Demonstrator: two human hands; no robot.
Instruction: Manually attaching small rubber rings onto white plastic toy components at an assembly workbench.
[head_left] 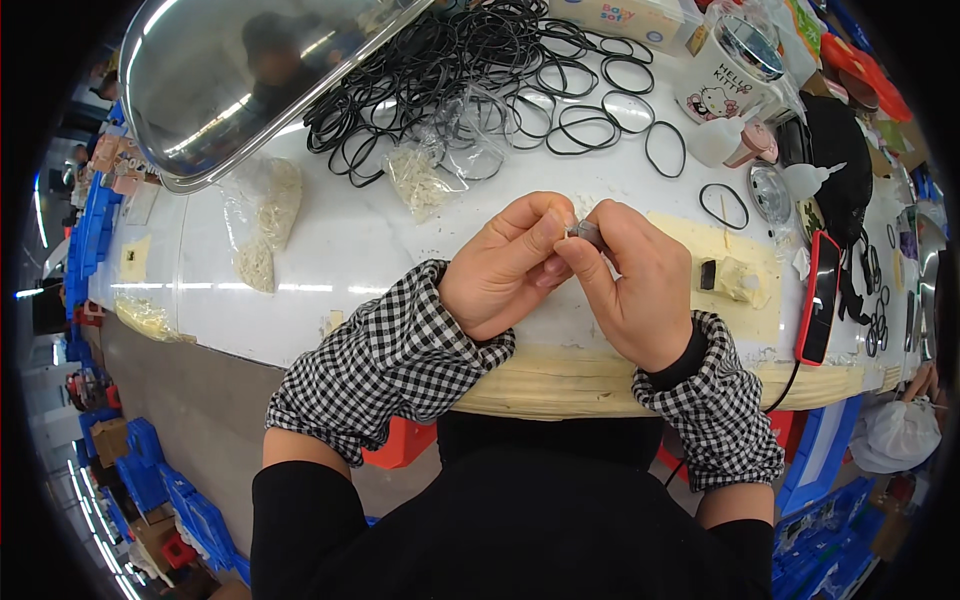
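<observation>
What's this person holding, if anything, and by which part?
The right hand pinches a small grey piece between thumb and forefinger; exactly which part is hidden. The left hand is close to its left end; whether it grips too is unclear.

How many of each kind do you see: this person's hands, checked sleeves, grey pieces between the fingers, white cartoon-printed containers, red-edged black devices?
Hands: 2
Checked sleeves: 2
Grey piece: 1
White cartoon-printed container: 1
Red-edged black device: 1
Total: 7

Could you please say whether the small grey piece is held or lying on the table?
Held: the right hand pinches the small grey piece between thumb and fingers.
</observation>
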